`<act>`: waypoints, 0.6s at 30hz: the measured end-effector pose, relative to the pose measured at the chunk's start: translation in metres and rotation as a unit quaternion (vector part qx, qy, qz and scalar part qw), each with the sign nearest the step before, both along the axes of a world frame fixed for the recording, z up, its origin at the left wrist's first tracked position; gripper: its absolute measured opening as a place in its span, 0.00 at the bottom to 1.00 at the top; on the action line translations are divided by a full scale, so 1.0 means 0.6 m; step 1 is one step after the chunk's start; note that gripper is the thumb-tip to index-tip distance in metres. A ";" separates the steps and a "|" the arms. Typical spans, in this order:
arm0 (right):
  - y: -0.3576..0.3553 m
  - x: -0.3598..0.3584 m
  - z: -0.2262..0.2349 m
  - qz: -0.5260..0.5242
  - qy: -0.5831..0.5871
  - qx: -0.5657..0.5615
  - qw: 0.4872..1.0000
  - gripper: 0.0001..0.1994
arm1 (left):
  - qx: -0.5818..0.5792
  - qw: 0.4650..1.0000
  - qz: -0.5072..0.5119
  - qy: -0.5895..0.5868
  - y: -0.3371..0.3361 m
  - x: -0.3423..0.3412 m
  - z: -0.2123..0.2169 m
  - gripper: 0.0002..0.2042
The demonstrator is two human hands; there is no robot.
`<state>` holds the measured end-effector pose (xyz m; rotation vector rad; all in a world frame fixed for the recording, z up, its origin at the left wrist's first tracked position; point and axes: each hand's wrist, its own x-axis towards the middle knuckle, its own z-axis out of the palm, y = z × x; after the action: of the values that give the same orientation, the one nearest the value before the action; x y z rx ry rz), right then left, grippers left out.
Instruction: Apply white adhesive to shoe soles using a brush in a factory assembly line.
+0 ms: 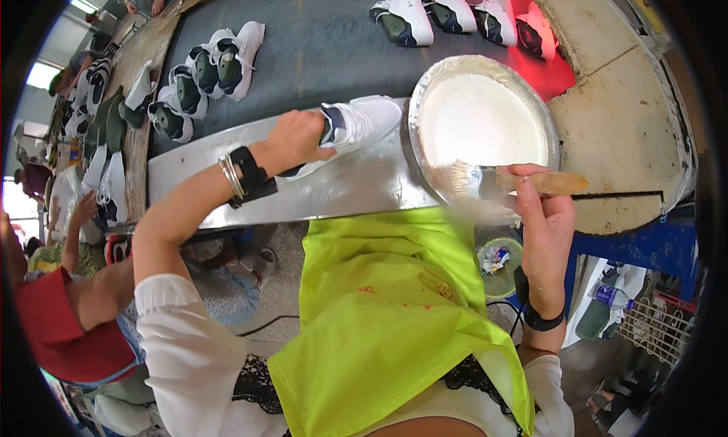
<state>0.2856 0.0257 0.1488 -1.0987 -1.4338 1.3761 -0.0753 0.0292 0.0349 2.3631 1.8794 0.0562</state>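
My left hand is closed around the heel end of a white and navy sneaker, whose toe points right toward the basin. The shoe lies over a shiny metal tray. In my right hand is a brush with a wooden handle, gripped between thumb and fingers. Its pale bristles are at the near rim of a round metal basin that holds a white liquid. Whether the bristles touch the liquid I cannot tell.
Several white and green sneakers stand on the dark belt at left. More shoe uppers stand at the far right, some under red light. Co-workers, one in a red shirt, are at left. A bin sits below the basin.
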 end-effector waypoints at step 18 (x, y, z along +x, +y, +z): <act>0.161 0.033 -0.196 -0.038 -0.193 0.069 0.978 0.12 | -0.085 0.856 0.302 -0.411 -0.244 -0.030 0.134 0.26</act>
<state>0.3055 0.1223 0.0315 -1.3643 -1.7132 1.0291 -0.0932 -0.1171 0.1155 1.2019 1.9114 0.7767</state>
